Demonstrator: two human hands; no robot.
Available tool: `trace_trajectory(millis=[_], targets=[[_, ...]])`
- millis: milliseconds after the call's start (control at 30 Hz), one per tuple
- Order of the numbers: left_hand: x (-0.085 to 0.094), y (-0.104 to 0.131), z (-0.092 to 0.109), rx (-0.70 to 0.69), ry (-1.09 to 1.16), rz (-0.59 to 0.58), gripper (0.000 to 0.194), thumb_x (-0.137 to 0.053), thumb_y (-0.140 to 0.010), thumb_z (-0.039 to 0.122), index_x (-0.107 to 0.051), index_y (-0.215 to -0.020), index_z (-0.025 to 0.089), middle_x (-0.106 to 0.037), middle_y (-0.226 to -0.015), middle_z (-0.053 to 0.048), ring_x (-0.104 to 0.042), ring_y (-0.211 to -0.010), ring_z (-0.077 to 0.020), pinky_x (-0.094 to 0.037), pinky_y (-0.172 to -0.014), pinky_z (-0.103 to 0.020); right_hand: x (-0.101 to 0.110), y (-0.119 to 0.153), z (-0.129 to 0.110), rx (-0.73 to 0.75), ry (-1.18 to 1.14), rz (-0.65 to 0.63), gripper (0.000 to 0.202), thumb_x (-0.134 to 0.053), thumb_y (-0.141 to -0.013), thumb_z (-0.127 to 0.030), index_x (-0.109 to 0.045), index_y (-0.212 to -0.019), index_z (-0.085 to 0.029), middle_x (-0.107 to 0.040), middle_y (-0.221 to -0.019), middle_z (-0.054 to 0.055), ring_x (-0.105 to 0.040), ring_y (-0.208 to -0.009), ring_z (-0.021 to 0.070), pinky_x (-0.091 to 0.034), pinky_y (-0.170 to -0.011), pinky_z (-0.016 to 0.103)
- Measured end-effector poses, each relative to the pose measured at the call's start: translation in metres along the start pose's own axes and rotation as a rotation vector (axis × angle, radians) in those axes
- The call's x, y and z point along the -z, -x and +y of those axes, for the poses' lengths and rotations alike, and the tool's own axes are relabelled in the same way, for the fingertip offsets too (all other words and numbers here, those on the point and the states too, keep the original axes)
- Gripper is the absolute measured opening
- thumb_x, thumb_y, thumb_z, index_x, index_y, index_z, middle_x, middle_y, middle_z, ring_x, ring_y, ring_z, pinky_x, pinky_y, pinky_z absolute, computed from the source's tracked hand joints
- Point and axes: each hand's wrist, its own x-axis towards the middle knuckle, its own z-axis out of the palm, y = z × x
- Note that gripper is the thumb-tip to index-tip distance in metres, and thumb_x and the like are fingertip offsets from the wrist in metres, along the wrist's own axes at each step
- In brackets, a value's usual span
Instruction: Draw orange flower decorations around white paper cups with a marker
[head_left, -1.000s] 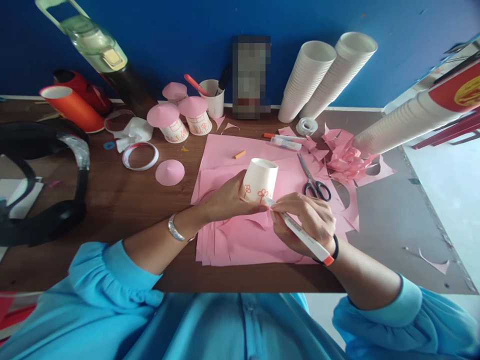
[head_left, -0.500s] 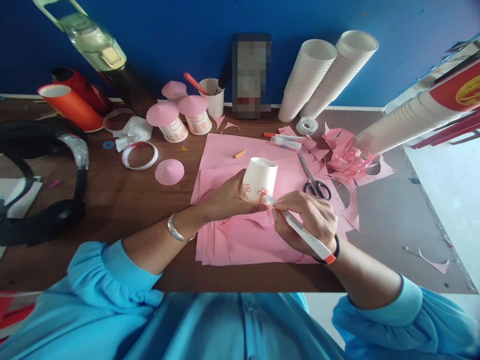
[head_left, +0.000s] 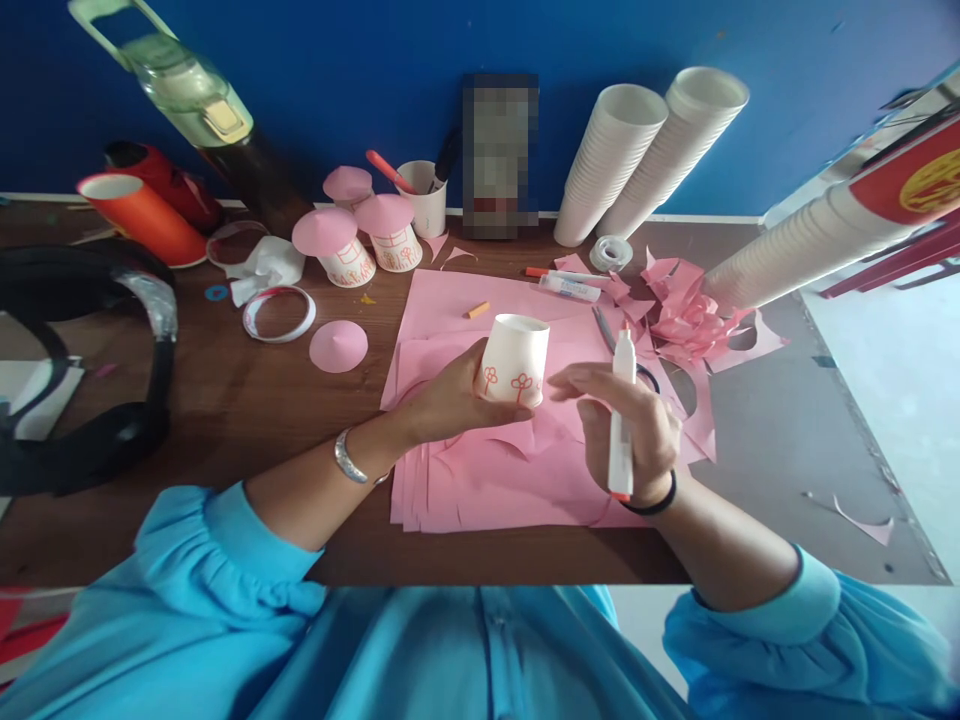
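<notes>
My left hand (head_left: 457, 398) grips a white paper cup (head_left: 516, 350) above the pink paper sheets (head_left: 480, 490). Red-orange flowers are drawn along the cup's lower part. To the right of the cup, my right hand (head_left: 637, 425) holds a white marker (head_left: 622, 420) upright, its orange tip pointing up and away from the cup. Scissors (head_left: 646, 378) lie partly hidden behind that hand. A short orange-brown stub (head_left: 478, 310) rests on the paper behind the cup. Left of the sheets sits a loose pink paper cone (head_left: 338, 346).
Decorated cups with pink cone roofs (head_left: 385, 215) stand at the back, beside a cup of pens (head_left: 429, 205). Tall cup stacks (head_left: 611, 165) rise at the back right, near crumpled pink scraps (head_left: 686, 310). A tape ring (head_left: 279, 314) and black headphones (head_left: 161, 380) lie left.
My right hand has drawn back right from the cup. The marker has swung from slanting against the cup to upright, tip up. My left hand still holds the cup, shifted slightly left.
</notes>
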Motion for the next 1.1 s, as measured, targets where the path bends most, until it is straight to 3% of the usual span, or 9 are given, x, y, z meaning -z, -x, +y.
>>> trace_trajectory(millis=[100, 167, 300, 467, 633, 733, 867, 967, 1100], targets=[[0.0, 0.0, 0.001, -0.007, 0.004, 0.024, 0.073, -0.097, -0.07, 0.045, -0.059, -0.126, 0.019, -0.07, -0.116, -0.009, -0.065, -0.105, -0.0247, -0.055, -0.088, -0.039, -0.004, -0.001, 0.006, -0.056, -0.034, -0.05, 0.045, -0.059, -0.102, -0.012, -0.054, -0.144, -0.027, -0.073, -0.138, 0.014, -0.075, -0.128, 0.0306, -0.069, -0.099, 0.054], [0.0, 0.0, 0.0, -0.008, 0.037, 0.018, 0.07, -0.098, -0.071, 0.043, -0.06, -0.125, 0.02, -0.071, -0.114, -0.008, -0.067, -0.104, -0.0242, -0.056, -0.09, -0.04, -0.006, -0.004, 0.009, -0.075, -0.032, -0.062, 0.048, -0.059, -0.1, -0.012, -0.051, -0.145, -0.026, -0.067, -0.149, 0.016, -0.069, -0.137, 0.033, -0.064, -0.108, 0.061], [0.003, -0.001, -0.006, -0.034, 0.191, 0.007, 0.07, -0.099, -0.069, 0.039, -0.062, -0.125, 0.02, -0.074, -0.114, -0.008, -0.07, -0.106, -0.0245, -0.057, -0.095, -0.041, -0.01, -0.005, 0.015, -0.1, -0.073, -0.083, 0.054, -0.059, -0.099, -0.011, -0.046, -0.15, -0.025, -0.06, -0.158, 0.019, -0.06, -0.148, 0.0342, -0.061, -0.113, 0.062], [0.008, -0.001, -0.01, -0.062, 0.335, -0.093, 0.063, -0.097, -0.073, 0.039, -0.068, -0.127, 0.02, -0.077, -0.127, -0.013, -0.074, -0.113, -0.027, -0.06, -0.096, -0.042, -0.015, -0.002, 0.023, -0.075, -0.234, -0.151, 0.062, -0.066, -0.099, -0.018, -0.04, -0.154, -0.026, -0.054, -0.163, 0.021, -0.054, -0.154, 0.0334, -0.055, -0.118, 0.064], [0.011, 0.0, -0.01, -0.035, 0.275, -0.153, 0.064, -0.098, -0.07, 0.039, -0.071, -0.124, 0.018, -0.08, -0.122, -0.016, -0.076, -0.117, -0.0331, -0.06, -0.102, -0.048, -0.018, -0.001, 0.026, -0.048, -0.279, -0.176, 0.07, -0.075, -0.096, -0.024, -0.038, -0.156, -0.027, -0.05, -0.166, 0.022, -0.049, -0.158, 0.0342, -0.05, -0.122, 0.066], [0.012, -0.001, -0.013, -0.041, 0.233, -0.127, 0.074, -0.099, -0.068, 0.039, -0.068, -0.131, 0.019, -0.079, -0.124, -0.015, -0.075, -0.117, -0.0325, -0.059, -0.101, -0.046, -0.02, -0.001, 0.029, -0.038, -0.291, -0.162, 0.071, -0.077, -0.094, -0.024, -0.04, -0.154, -0.026, -0.053, -0.163, 0.022, -0.052, -0.155, 0.0345, -0.05, -0.122, 0.065], [0.014, -0.001, -0.016, -0.153, 0.169, -0.103, 0.081, -0.094, -0.076, 0.049, -0.061, -0.144, 0.02, -0.073, -0.136, -0.016, -0.069, -0.126, -0.0354, -0.057, -0.101, -0.045, -0.023, 0.0, 0.036, -0.053, -0.276, -0.107, 0.072, -0.08, -0.092, -0.023, -0.041, -0.153, -0.029, -0.057, -0.159, 0.018, -0.057, -0.15, 0.0335, -0.056, -0.118, 0.062], [0.013, -0.001, -0.016, -0.235, 0.052, -0.007, 0.075, -0.09, -0.079, 0.055, -0.062, -0.139, 0.019, -0.07, -0.141, -0.016, -0.065, -0.129, -0.0363, -0.055, -0.103, -0.046, -0.025, 0.002, 0.041, -0.082, -0.246, -0.083, 0.078, -0.083, -0.091, -0.026, -0.038, -0.155, -0.033, -0.057, -0.159, 0.016, -0.058, -0.149, 0.0337, -0.057, -0.118, 0.062], [0.005, 0.001, -0.013, -0.313, -0.133, 0.134, 0.078, -0.094, -0.075, 0.05, -0.056, -0.136, 0.02, -0.068, -0.14, -0.016, -0.065, -0.128, -0.0342, -0.056, -0.102, -0.046, -0.027, 0.003, 0.044, -0.092, -0.205, -0.071, 0.08, -0.085, -0.091, -0.035, -0.037, -0.156, -0.034, -0.058, -0.159, 0.015, -0.059, -0.148, 0.036, -0.059, -0.114, 0.063]])
